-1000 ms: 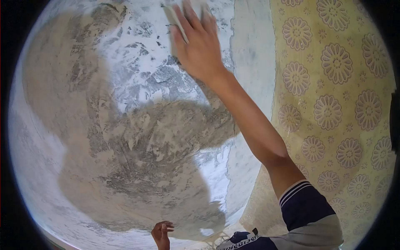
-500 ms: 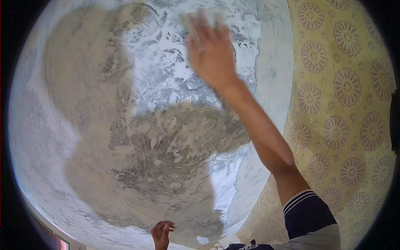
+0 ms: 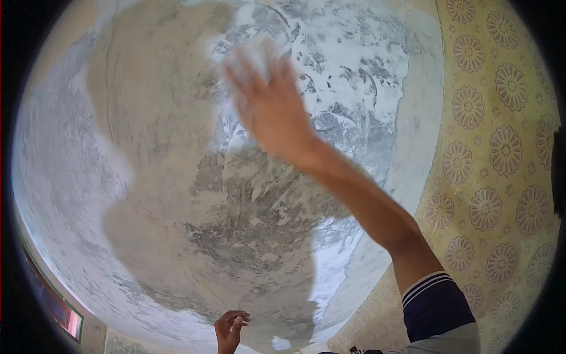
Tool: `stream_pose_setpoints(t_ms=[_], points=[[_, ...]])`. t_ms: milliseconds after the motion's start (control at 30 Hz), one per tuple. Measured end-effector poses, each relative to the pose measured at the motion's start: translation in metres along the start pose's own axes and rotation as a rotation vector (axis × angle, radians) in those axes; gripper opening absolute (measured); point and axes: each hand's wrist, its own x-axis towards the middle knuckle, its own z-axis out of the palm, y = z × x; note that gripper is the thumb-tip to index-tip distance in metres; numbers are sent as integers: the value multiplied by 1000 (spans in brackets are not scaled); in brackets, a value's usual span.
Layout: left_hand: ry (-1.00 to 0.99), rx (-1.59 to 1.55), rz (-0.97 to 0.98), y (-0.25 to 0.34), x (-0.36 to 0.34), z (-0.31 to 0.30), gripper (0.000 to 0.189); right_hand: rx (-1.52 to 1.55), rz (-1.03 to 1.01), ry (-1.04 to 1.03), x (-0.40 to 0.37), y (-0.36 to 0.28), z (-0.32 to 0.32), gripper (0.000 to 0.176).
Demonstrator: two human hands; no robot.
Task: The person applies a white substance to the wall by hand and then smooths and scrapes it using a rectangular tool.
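Note:
My right hand (image 3: 268,109) is raised against a patchy plastered wall (image 3: 247,230), fingers spread and blurred by motion. Under its fingertips there seems to be a thin pale sheet (image 3: 262,48), too smeared to identify. White and grey streaked plaster surrounds this hand. Low in the view, my left hand (image 3: 229,325) is up in front of the wall, its fingers loosely curled toward the thumb. Nothing shows in it, and I see no clear contact with the wall.
Yellow wallpaper with round flower motifs (image 3: 505,150) covers the right side, meeting the plaster along a ragged edge. At lower left is an opening with a green frame (image 3: 75,324). My shadow lies across the plaster.
My right hand has swept left and a little down over the plaster, with the pale sheet. The view has turned, so the wall sits further right. My left hand has hardly moved.

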Motion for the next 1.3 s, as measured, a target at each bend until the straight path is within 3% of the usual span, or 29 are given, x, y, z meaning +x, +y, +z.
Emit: stream_pose_setpoints(t_ms=[100,167,233,300,367,433,500,533,567,600,633,700,800,833,900,1000,1033,1067,1100,1167,1233,1300], points=[[50,6,-4,-4,-19,-15,45,212,-25,-265,-63,-46,-21,54],[151,-22,-73,-26,-45,-43,45,37,2,-323,-91,-22,-23,50],[299,-72,-179,-62,-67,-70,44,-4,174,-136,-61,11,-37,47],[381,-39,-194,-70,-66,-74,42,-37,193,-90,-8,35,-23,49],[352,-49,-138,-53,-42,-55,42,-86,236,-53,10,22,-8,51],[256,-4,24,-19,-22,-29,41,-177,26,-148,12,-23,10,51],[186,-6,44,0,-13,-17,41,205,-73,-282,-37,-75,4,51],[194,-11,52,-2,-16,-20,41,255,-109,-300,-67,-90,-4,48],[206,75,99,-6,-24,-28,40,305,-143,-309,-89,-89,-14,45],[223,164,151,-13,-34,-39,38,193,-3,-359,-88,-63,-32,47],[381,-10,-90,-43,-59,-63,36,83,114,-368,-64,-34,-39,48],[453,-18,-110,-64,-67,-74,34,72,194,-98,-31,7,-32,51],[314,36,-35,-36,-41,-46,34,-126,68,-72,14,-5,16,54],[239,49,29,-29,-33,-35,33,28,40,-83,9,-30,19,54],[199,166,43,-20,-32,-25,32,289,-42,-150,-44,-72,8,56],[274,258,-5,-23,-48,-44,31,201,-55,-405,-117,-67,-19,54],[300,365,98,-38,-62,-61,30,136,96,-385,-107,-46,-36,51],[397,-24,-44,-46,-75,-66,29,74,243,-372,-90,-21,-50,48],[464,-17,-112,-57,-82,-75,30,-30,299,-110,-83,4,-44,49],[421,46,-105,-58,-77,-73,32,-68,284,-80,-61,39,-44,52],[311,88,-54,-25,-46,-47,32,-84,255,-13,-40,25,-22,55],[197,127,-11,-5,-34,-27,33,100,162,-85,-70,-8,-29,58]])
